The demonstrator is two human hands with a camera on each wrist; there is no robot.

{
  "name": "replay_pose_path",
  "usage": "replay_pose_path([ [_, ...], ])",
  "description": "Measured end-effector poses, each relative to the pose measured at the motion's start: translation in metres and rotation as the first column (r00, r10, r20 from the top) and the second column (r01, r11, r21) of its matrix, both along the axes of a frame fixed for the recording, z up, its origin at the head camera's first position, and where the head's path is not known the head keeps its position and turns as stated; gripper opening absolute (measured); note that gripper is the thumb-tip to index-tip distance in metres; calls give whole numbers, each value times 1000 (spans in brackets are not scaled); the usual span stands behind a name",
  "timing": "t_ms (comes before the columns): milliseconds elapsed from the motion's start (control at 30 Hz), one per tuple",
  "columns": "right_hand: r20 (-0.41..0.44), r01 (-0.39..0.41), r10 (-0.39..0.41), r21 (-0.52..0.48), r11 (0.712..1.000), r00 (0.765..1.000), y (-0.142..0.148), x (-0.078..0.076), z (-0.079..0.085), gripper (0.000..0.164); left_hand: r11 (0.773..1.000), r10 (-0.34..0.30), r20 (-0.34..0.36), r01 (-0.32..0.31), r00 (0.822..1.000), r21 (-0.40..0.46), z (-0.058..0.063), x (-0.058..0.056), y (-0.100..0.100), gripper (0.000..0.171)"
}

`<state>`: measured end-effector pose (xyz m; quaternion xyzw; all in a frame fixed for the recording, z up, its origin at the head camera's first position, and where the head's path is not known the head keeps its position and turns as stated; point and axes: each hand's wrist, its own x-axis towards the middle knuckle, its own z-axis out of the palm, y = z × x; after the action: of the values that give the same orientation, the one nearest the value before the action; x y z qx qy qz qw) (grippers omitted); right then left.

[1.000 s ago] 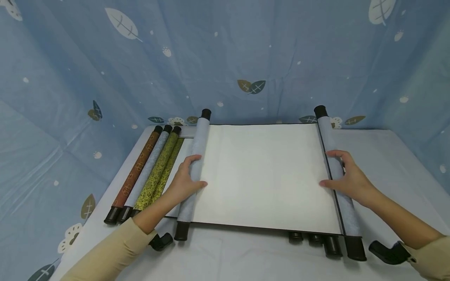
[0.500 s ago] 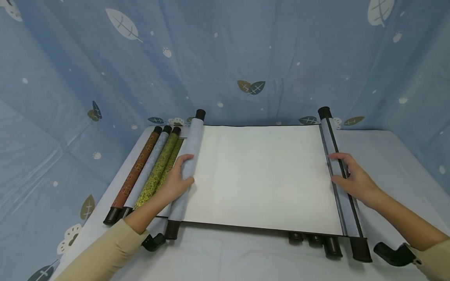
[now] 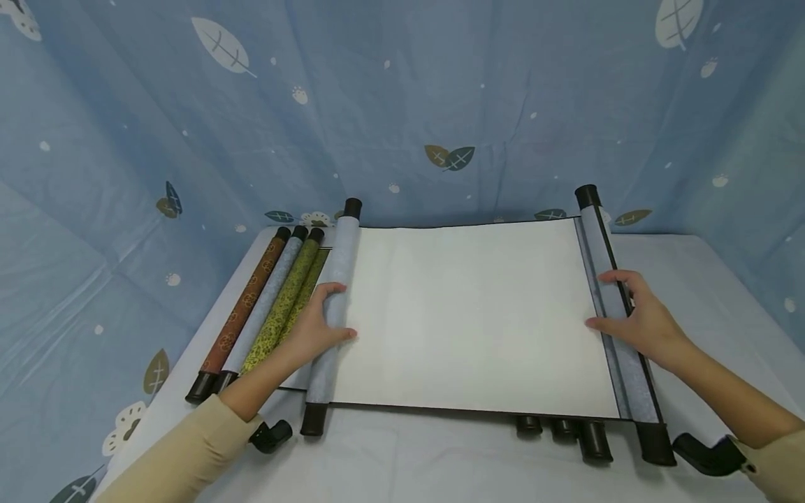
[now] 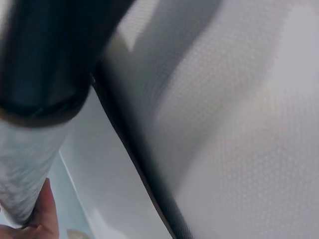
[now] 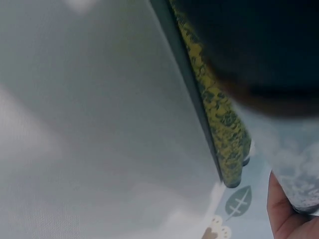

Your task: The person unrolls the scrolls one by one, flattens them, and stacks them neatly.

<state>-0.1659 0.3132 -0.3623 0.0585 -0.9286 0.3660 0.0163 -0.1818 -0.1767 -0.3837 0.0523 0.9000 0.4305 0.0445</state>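
Note:
A light-blue hanging scroll lies partly unrolled, its blank white sheet spread between two rolled ends with black caps. My left hand grips the left roll, thumb on the sheet side and fingers around the far side. The right roll, bordered by a dark strip, is held by my right hand in a similar way. In the left wrist view, a black end cap fills the upper left, with fingertips beyond it. Another black cap blocks much of the right wrist view.
Left of the scroll lie a brown patterned roll, a light-blue roll and yellow-green rolls. Black caps of other rolls poke out beneath the sheet. A blue leaf-print curtain stands behind the white table.
My left hand and its roll have shifted left, while my right hand and its roll have moved right. The right roll has turned, exposing a dark strip, and more sheet shows between them.

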Motion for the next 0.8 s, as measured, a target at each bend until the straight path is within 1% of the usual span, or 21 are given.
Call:
replay_pose_path([
  [100, -13, -3, 3, -15, 1000, 1000, 3, 1, 0, 77, 1000, -21, 9, 21, 1000, 8, 1, 0, -2, 76],
  [200, -50, -32, 29, -55, 998, 998, 7, 1, -1, 72, 999, -41, -5, 41, 999, 29, 2, 0, -5, 73],
  [333, -117, -101, 93, -66, 993, 989, 12, 1, -5, 63, 998, -54, -21, 55, 998, 33, 4, -2, -7, 71],
  [433, -140, -157, 149, -47, 986, 979, 17, 2, -9, 58, 999, -51, -7, 51, 999, 13, 5, -2, -9, 70],
  [533, -119, -183, 177, -41, 982, 977, 21, 1, -9, 50, 999, -47, 15, 48, 999, -10, 6, -3, -13, 69],
  [633, -64, -185, 182, -43, 982, 981, 23, 1, -7, 45, 998, -45, 37, 46, 998, -34, 8, -2, -16, 69],
  [700, -31, -183, 183, -28, 983, 983, 25, 1, -5, 46, 998, -48, 40, 50, 998, -49, 10, -3, -18, 69],
  [800, 19, -187, 187, -18, 982, 982, 25, 1, -3, 51, 997, -50, 39, 52, 998, -58, 12, -3, -19, 70],
])
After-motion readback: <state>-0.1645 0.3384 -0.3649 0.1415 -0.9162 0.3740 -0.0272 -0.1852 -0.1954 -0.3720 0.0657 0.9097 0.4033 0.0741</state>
